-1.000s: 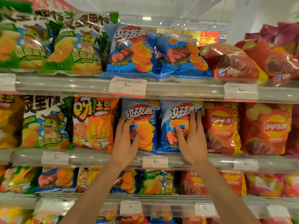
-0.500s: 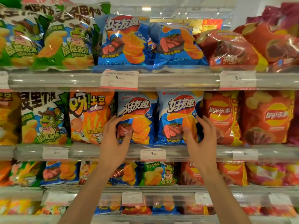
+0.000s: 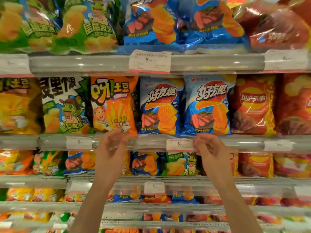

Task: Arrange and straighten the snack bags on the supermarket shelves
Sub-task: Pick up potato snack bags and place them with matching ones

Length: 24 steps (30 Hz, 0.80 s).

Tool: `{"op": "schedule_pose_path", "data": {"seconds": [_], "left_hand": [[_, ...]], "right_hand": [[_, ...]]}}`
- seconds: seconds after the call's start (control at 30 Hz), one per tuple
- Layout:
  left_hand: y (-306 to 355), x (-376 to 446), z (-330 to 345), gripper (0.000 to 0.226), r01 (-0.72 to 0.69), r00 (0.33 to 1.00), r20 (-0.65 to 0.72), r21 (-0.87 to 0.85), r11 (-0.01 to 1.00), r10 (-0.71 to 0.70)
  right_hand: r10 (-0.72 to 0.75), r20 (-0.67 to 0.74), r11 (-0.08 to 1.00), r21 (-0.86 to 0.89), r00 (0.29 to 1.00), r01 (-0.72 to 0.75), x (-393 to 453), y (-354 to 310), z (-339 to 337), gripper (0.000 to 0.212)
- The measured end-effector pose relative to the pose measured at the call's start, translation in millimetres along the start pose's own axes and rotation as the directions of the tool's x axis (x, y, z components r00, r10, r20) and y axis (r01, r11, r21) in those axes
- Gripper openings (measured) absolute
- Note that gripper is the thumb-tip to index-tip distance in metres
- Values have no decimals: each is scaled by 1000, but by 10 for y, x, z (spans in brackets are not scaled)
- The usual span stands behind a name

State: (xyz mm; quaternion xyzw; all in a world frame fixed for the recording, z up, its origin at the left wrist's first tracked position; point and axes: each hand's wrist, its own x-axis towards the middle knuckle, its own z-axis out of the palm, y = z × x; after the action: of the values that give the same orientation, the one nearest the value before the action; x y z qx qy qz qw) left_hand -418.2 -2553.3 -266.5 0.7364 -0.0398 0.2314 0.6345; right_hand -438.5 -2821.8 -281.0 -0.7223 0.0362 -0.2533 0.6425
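Two blue chip bags stand upright side by side on the middle shelf, the left blue bag (image 3: 159,106) and the right blue bag (image 3: 208,105). An orange fries bag (image 3: 114,105) stands to their left. My left hand (image 3: 111,148) hangs in front of the shelf rail, below the orange bag's bottom corner, fingers loosely curled and holding nothing. My right hand (image 3: 208,148) is below the right blue bag, beside a white price tag (image 3: 179,144), fingers loosely curled and empty. Neither hand touches the blue bags.
Red Lay's bags (image 3: 252,105) fill the right of the middle shelf and a green frog bag (image 3: 65,106) the left. The top shelf rail (image 3: 84,63) carries green, blue and red bags above. Lower shelves (image 3: 185,179) hold more small snack bags.
Both hands have come off the two blue bags and dropped to the shelf rail below them. The view has moved closer to the shelf.
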Motion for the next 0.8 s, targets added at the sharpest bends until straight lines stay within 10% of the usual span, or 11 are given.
{"op": "schedule_pose_path", "data": {"seconds": [0.5,0.8], "left_hand": [[-240,865,-1367,25,-49,984,175,50,998,39],[-89,1180,-1288,53,-154,929,365,219,964,66]], "right_hand": [[35,-14,998,-51,999,-35,-472,-223,1701,10],[-128,-13,948,-296,992,118,25,-725,2243,54]]}}
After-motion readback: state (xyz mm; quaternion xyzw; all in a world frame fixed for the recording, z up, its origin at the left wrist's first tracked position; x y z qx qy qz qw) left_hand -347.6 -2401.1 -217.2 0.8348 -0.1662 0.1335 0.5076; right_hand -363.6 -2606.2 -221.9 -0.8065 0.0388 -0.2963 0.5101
